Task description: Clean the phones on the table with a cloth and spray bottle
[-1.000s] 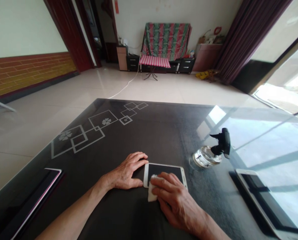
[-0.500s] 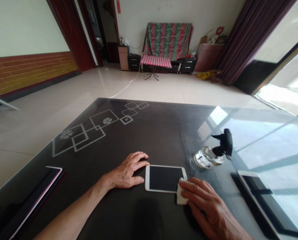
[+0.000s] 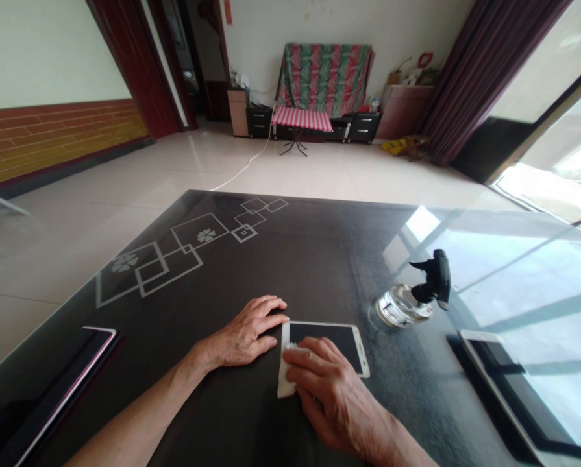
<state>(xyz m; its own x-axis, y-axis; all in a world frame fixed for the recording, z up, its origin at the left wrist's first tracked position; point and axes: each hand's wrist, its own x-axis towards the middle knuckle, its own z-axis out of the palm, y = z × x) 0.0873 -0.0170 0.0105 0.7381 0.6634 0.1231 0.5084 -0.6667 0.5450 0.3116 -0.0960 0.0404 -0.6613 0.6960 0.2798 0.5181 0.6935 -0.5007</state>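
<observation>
A white-framed smartphone [image 3: 361, 350] lies screen up on the dark table, its long side running left to right. My right hand [image 3: 336, 395] presses a folded white cloth [image 3: 286, 383] over the phone's left part, hiding some of the screen and the lower edge. The cloth hangs past that edge onto the table. My left hand [image 3: 248, 332] rests on the table with fingers spread, its index fingertip at the phone's upper left corner. A clear spray bottle [image 3: 402, 306] with a black trigger head stands beyond the phone to the right.
Another device with a dark screen [image 3: 514, 389] lies at the right of the glossy table [image 3: 314, 259]. At the left lies a dark device with a light edge [image 3: 66, 395]. Across the floor stands a small table with a pink striped cover [image 3: 302, 119].
My right hand has slid the white cloth leftward across the phone, from its right end to its left part. My left hand stays in about the same place.
</observation>
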